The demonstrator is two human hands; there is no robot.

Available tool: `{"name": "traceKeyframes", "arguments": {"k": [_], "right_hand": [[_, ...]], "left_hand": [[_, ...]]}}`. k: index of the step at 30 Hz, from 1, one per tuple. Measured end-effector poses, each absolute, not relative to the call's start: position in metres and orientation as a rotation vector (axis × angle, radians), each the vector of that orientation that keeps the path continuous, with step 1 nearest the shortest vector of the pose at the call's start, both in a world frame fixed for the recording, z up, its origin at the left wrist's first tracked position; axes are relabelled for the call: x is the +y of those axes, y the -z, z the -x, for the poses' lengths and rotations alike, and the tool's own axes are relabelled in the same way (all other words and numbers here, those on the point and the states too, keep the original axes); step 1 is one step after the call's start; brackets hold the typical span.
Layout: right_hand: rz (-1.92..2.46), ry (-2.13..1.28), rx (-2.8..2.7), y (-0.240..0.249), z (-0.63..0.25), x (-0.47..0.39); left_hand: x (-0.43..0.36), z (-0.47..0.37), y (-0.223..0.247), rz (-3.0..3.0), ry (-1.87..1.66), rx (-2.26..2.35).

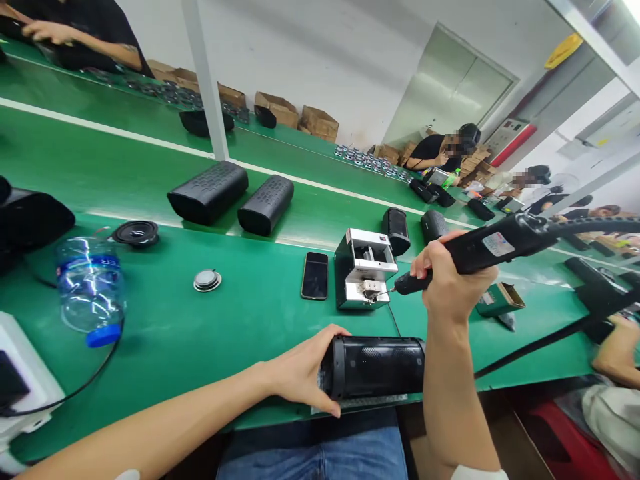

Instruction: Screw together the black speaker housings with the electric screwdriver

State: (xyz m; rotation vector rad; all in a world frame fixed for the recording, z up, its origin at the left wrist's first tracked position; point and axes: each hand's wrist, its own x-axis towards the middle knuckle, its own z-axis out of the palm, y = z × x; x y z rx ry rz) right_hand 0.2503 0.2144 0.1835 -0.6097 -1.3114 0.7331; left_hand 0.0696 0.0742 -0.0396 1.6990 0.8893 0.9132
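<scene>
My left hand (305, 370) is wrapped round the left end of a black cylindrical speaker housing (383, 365), which lies on its side at the front edge of the green bench. In my right hand (447, 273) is a black electric screwdriver (480, 252), held nearly level and pointing left. Its thin bit reaches the front of a silver and black screw feeder (367, 270); whether it touches a screw there is too small to tell. Just left of the feeder lies a dark phone (315, 276).
On the left are a plastic bottle (93, 287), a black speaker driver (135, 233) and a round silver part (207, 280). Black housings (209, 192) line the conveyor (320, 200). A green box (500, 300) stands right; a hose (540, 343) crosses there. Other people sit beyond.
</scene>
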Motion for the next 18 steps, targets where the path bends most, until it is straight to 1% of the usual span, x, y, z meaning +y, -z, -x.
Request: {"name": "traceKeyframes", "arguments": {"k": [6, 13, 18], "right_hand": [[0.615, -0.812, -1.359, -0.194, -0.258, 0.204], [0.611, -0.861, -1.291, -0.227, -0.266, 0.162], [0.66, -0.958, -1.354, -0.233, -0.256, 0.141]], "left_hand": [[0.074, -0.071, 0.038, -1.704, -0.943, 0.885], [0.073, -0.073, 0.037, -1.692, -0.964, 0.875], [0.074, -0.075, 0.039, -1.69, -0.962, 0.868]]}}
